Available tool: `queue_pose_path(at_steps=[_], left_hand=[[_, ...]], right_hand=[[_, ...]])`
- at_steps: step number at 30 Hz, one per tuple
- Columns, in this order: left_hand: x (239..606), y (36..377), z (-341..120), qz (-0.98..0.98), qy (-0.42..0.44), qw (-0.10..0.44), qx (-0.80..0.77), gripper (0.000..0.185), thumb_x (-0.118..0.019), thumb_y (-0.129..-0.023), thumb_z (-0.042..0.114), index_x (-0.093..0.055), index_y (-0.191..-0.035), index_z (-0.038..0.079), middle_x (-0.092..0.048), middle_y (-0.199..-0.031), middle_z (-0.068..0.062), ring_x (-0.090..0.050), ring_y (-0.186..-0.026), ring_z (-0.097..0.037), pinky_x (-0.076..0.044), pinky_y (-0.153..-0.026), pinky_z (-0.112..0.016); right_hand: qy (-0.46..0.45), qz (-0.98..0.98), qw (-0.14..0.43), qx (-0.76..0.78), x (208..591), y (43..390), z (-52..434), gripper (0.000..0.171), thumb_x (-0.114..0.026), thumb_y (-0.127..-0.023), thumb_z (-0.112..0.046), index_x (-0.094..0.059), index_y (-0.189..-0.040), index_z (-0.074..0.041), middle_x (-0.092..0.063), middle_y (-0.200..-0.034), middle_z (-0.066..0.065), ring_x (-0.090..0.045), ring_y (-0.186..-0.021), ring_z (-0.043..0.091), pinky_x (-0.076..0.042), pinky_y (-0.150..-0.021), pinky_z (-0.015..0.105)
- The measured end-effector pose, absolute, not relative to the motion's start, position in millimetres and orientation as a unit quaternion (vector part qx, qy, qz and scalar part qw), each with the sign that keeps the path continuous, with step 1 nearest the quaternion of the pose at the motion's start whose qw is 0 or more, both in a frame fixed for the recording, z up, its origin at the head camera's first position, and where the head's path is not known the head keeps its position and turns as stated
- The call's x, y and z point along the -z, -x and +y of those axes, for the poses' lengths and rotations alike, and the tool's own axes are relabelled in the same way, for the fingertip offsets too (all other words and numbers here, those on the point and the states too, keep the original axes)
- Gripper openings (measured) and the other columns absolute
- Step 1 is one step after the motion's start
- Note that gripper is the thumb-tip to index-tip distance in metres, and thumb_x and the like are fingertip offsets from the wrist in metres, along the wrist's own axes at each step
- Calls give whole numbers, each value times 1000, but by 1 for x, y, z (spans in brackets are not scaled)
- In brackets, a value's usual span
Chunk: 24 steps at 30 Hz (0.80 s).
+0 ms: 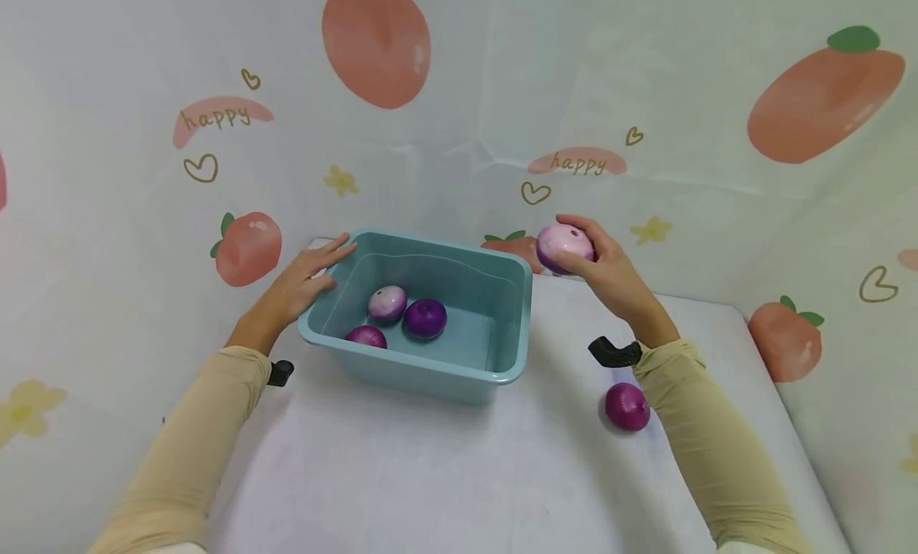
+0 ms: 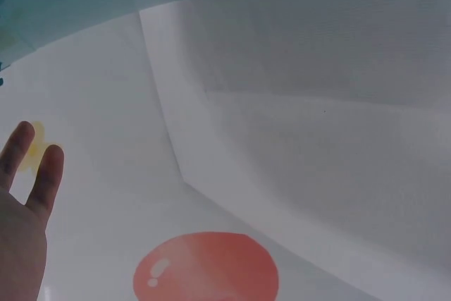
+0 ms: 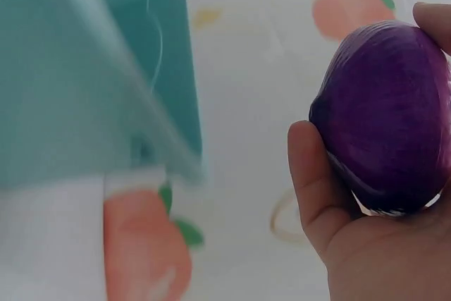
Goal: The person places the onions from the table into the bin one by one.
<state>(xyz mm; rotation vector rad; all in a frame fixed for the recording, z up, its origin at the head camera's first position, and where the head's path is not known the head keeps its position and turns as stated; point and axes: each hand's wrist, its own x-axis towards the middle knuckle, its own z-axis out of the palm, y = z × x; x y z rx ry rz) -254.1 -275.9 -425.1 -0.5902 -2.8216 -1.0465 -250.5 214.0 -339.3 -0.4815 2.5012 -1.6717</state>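
Note:
My right hand (image 1: 610,275) grips a purple and pale pink onion (image 1: 562,247) in the air, just right of the teal plastic bin (image 1: 430,377). In the right wrist view, the thumb and fingers wrap the dark purple side of that onion (image 3: 384,118). At the bin's left rim lies my left hand (image 1: 301,279), its fingers fairly straight along the far left corner. Two straight fingers (image 2: 49,177) show in the left wrist view. Inside the bin, on its left half, sit a pale onion (image 1: 387,304), a dark purple onion (image 1: 426,319) and a magenta onion (image 1: 367,336), partly hidden by the near wall.
Another red onion (image 1: 627,406) lies on the white table (image 1: 445,474), beside my right forearm. A pale backdrop (image 1: 473,84) printed with fruit, hearts and flowers rises behind the table and along its sides.

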Motion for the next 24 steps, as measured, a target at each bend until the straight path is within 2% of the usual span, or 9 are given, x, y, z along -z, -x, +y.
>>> queue_pose_path(at_steps=[4,7,12,15,19,24], left_hand=[[424,254,-277,-920,190,40,340,63,-41,-95,14,-41,-157,24,-26,-171,-2,-24,-155,-45,-27,-115,-73],[424,253,-276,-921,188,38,340,63,-40,-95,15,-41,-157,24,-26,-171,-1,-23,-155,-45,-27,-115,-74],[425,253,-275,-922,180,34,341,63,-41,-95,17,-40,-157,29,-25,-171,3,-23,-156,-43,-25,-116,-73],[426,253,-275,-923,179,33,339,63,-41,-95,17,-40,-157,30,-25,-171,3,-22,-156,-43,-25,-116,-74],[425,253,-276,-926,174,31,334,63,-41,-96,18,-39,-158,30,-24,-171,3,-22,-156,-42,-25,-116,-74],[425,253,-276,-927,174,31,331,63,-40,-95,20,-39,-158,31,-24,-171,6,-22,-157,-41,-25,-117,-73]], right_hand=[[210,800,64,558,334,258,179,63,-65,-97,-20,-40,-154,-18,-45,-149,11,-47,-132,22,-49,-102,23],[237,790,74,560,331,263,153,66,-69,-94,-20,-41,-153,-16,-46,-150,10,-50,-133,23,-50,-106,33],[253,800,94,535,335,272,116,66,-76,-89,-32,-47,-149,-26,-52,-146,2,-55,-128,22,-48,-108,44],[264,809,113,513,340,278,95,65,-77,-87,-37,-51,-146,-28,-56,-141,-1,-55,-126,19,-48,-108,43],[302,807,146,486,349,285,65,64,-78,-87,-34,-53,-144,-24,-59,-137,1,-56,-123,18,-50,-106,39],[352,799,179,454,365,290,33,69,-77,-88,-32,-48,-149,-19,-58,-139,4,-59,-120,18,-54,-101,37]])
